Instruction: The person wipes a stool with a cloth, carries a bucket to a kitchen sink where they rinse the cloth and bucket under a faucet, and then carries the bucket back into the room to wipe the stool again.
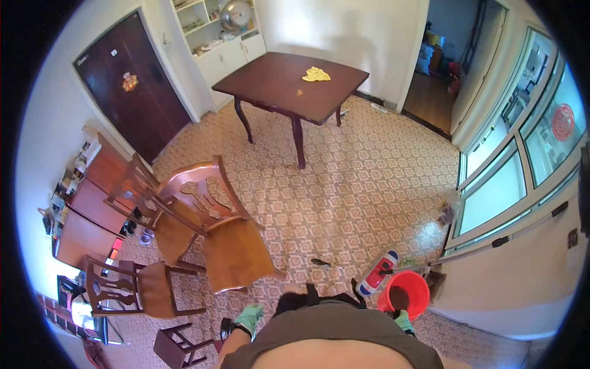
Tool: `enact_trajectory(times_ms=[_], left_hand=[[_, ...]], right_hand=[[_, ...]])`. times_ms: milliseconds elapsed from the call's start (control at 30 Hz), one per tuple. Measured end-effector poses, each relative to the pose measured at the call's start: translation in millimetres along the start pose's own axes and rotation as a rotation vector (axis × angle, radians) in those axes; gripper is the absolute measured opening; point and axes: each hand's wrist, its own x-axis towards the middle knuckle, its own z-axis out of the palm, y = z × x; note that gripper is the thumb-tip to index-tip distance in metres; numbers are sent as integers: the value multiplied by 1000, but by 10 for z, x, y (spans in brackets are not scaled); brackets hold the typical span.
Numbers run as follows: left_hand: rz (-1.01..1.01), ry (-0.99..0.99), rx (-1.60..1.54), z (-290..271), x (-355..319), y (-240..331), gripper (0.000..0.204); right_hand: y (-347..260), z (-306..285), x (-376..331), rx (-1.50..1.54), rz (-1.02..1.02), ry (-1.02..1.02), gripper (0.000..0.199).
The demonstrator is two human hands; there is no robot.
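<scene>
While the right hand [404, 321] is at the red bucket [421, 294], grip can't be told | left hand [250, 318] loosely spread | probably bucket-handling; next calls for level hold

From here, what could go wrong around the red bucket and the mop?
The red bucket might tip or splash: the gloved right hand is right by its near rim, and something brown is inside. The mop might get kicked, as its head lies close beside the bucket, with a long handle slanting off to the right. Stepping left, a foot could catch the dark stool.
</scene>
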Motion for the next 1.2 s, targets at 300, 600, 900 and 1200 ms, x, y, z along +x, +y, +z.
enact_trajectory(times_ms=[300,600,900,1200], left_hand=[[-33,-346,172,581,1223,2200,28],[569,-54,560,1085,3649,4174,38],[259,-209,413,2646,4557,6511,49],[317,-347,502,4062,3593,7900,67]], right_hand=[[-431,409,1445,230,-216,136,38],[-1625,209,1948,201,33,406,35],[-2440,-364,2692,231,240,456,25],[-2775,-1477,4843,293,76,82,10]])
